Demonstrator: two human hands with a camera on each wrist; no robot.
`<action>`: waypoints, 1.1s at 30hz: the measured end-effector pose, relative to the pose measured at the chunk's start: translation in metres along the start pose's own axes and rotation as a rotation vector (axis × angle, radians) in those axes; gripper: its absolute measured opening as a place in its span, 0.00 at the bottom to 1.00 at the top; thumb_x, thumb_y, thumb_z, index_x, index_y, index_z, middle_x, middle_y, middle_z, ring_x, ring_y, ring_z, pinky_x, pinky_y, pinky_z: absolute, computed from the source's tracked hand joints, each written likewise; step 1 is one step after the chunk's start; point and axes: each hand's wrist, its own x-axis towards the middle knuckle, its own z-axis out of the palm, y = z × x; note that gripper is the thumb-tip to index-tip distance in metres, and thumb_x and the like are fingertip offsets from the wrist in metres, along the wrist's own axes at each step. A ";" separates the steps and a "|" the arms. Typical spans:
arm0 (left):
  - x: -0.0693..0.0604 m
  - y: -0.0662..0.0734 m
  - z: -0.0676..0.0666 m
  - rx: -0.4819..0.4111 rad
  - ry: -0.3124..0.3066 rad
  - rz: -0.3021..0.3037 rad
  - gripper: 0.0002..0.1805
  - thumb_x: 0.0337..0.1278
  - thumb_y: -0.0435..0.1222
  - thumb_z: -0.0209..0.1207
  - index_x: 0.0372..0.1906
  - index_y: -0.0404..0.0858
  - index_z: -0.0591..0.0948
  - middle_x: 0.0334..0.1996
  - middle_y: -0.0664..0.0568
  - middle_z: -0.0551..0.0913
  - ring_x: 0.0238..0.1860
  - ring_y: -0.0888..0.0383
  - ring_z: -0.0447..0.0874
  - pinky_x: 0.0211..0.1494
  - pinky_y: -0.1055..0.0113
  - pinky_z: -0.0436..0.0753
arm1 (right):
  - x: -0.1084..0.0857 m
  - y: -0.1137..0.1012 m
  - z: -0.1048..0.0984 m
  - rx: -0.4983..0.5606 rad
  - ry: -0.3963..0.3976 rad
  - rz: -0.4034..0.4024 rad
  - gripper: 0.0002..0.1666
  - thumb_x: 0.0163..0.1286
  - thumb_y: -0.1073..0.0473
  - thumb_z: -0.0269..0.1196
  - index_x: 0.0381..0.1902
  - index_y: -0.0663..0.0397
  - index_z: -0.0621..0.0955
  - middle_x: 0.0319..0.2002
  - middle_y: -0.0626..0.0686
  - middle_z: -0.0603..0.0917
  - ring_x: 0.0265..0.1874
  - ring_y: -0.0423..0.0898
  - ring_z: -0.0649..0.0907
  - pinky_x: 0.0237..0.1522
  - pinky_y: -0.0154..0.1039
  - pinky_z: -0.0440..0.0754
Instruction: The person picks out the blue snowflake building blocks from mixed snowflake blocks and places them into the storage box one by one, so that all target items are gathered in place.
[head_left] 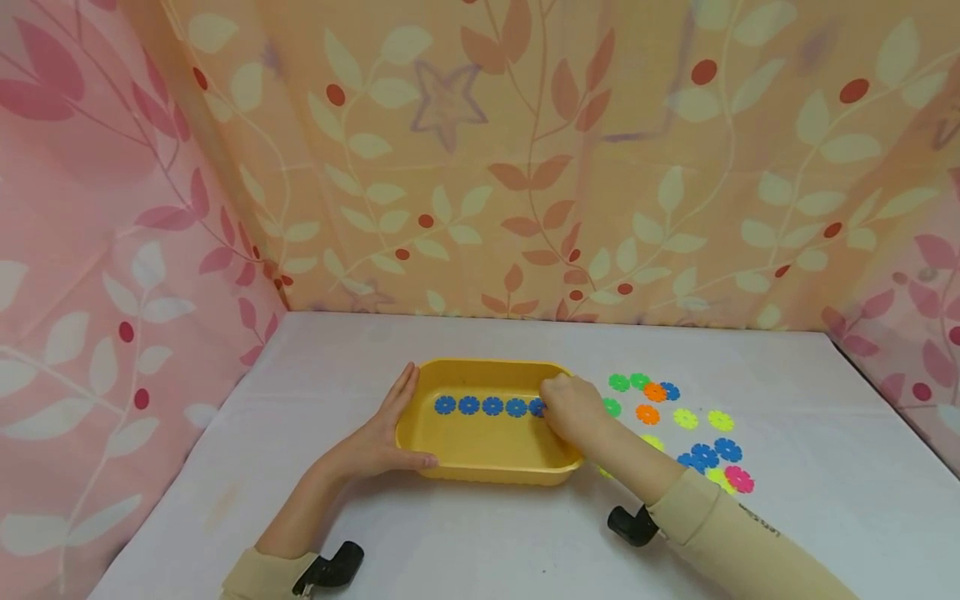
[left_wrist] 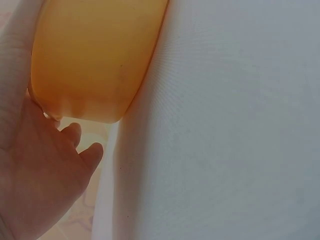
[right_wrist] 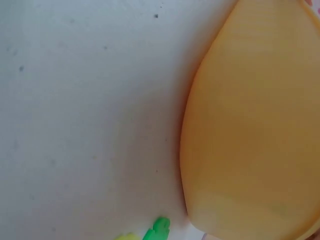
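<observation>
A yellow plastic basin (head_left: 487,454) stands on the table. Inside it, several blue snowflake discs (head_left: 492,406) form a straight row from left to right. My left hand (head_left: 375,442) holds the basin at its left end, thumb on the front rim and fingers along the side wall. In the left wrist view its fingertips (left_wrist: 91,156) show beyond the basin's end. My right hand (head_left: 573,412) reaches over the right rim with curled fingers, pinching the blue snowflake disc (head_left: 536,407) at the row's right end. The fingertips themselves are mostly hidden.
Right of the basin, loose snowflake discs lie scattered: green (head_left: 618,382), orange (head_left: 647,414), yellow (head_left: 721,420), blue (head_left: 727,450) and pink (head_left: 739,479). Some overlap. A patterned curtain (head_left: 525,167) rises behind the white table (head_left: 480,542).
</observation>
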 end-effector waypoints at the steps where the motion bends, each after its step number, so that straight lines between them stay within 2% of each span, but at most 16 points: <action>1: 0.000 0.000 0.000 0.000 -0.001 0.000 0.69 0.41 0.50 0.74 0.79 0.46 0.36 0.78 0.53 0.29 0.77 0.48 0.29 0.72 0.40 0.47 | 0.000 0.000 0.001 -0.012 0.014 -0.010 0.13 0.62 0.71 0.62 0.19 0.56 0.78 0.18 0.49 0.74 0.17 0.46 0.73 0.21 0.40 0.76; 5: 0.000 0.001 0.000 0.001 -0.006 -0.005 0.69 0.40 0.50 0.74 0.78 0.46 0.35 0.78 0.55 0.28 0.77 0.49 0.29 0.72 0.41 0.47 | -0.002 0.001 0.005 -0.073 0.067 -0.052 0.15 0.62 0.73 0.59 0.17 0.56 0.77 0.17 0.50 0.75 0.15 0.46 0.72 0.18 0.42 0.77; 8: 0.000 0.001 0.000 -0.001 -0.006 -0.005 0.69 0.40 0.50 0.74 0.79 0.46 0.36 0.78 0.56 0.28 0.77 0.49 0.29 0.72 0.40 0.47 | -0.002 0.001 0.007 -0.092 0.073 -0.058 0.15 0.62 0.73 0.60 0.17 0.56 0.78 0.16 0.50 0.75 0.15 0.45 0.72 0.18 0.41 0.77; 11: 0.001 0.002 0.000 -0.003 -0.008 -0.003 0.69 0.40 0.50 0.74 0.79 0.46 0.36 0.78 0.57 0.28 0.77 0.48 0.29 0.72 0.40 0.47 | -0.001 0.002 0.006 -0.068 0.052 -0.039 0.13 0.63 0.71 0.62 0.19 0.57 0.79 0.17 0.50 0.74 0.16 0.45 0.72 0.19 0.40 0.77; 14: 0.001 0.002 0.000 0.000 -0.009 -0.003 0.69 0.40 0.50 0.74 0.78 0.45 0.35 0.77 0.58 0.28 0.77 0.49 0.28 0.72 0.40 0.47 | 0.000 0.003 0.003 0.011 0.036 -0.006 0.13 0.62 0.69 0.65 0.18 0.57 0.79 0.17 0.49 0.74 0.16 0.45 0.72 0.21 0.39 0.77; 18: 0.001 0.002 0.000 0.003 -0.009 -0.002 0.70 0.40 0.51 0.74 0.78 0.45 0.35 0.77 0.59 0.28 0.77 0.49 0.28 0.72 0.41 0.46 | -0.003 0.007 -0.005 0.180 0.033 0.003 0.10 0.60 0.66 0.69 0.20 0.55 0.83 0.19 0.46 0.77 0.21 0.44 0.74 0.27 0.37 0.76; 22: 0.001 0.001 -0.001 0.006 -0.010 0.003 0.70 0.39 0.52 0.74 0.78 0.45 0.36 0.77 0.58 0.28 0.77 0.49 0.28 0.72 0.41 0.45 | -0.013 0.015 -0.016 0.403 0.003 0.012 0.03 0.62 0.61 0.69 0.32 0.55 0.87 0.25 0.44 0.81 0.27 0.43 0.76 0.32 0.35 0.78; 27: 0.001 0.001 -0.001 0.003 -0.009 0.010 0.70 0.39 0.52 0.74 0.78 0.45 0.35 0.78 0.55 0.28 0.77 0.48 0.28 0.72 0.40 0.45 | -0.032 0.036 -0.022 0.686 -0.006 0.089 0.12 0.64 0.57 0.68 0.43 0.56 0.87 0.31 0.45 0.85 0.29 0.42 0.81 0.32 0.35 0.83; 33: 0.000 -0.002 -0.001 -0.002 -0.004 0.013 0.70 0.40 0.51 0.74 0.78 0.46 0.35 0.77 0.60 0.28 0.77 0.49 0.28 0.72 0.40 0.44 | -0.059 0.072 -0.020 1.060 -0.011 0.270 0.25 0.65 0.48 0.67 0.53 0.60 0.82 0.47 0.57 0.85 0.42 0.51 0.85 0.46 0.47 0.83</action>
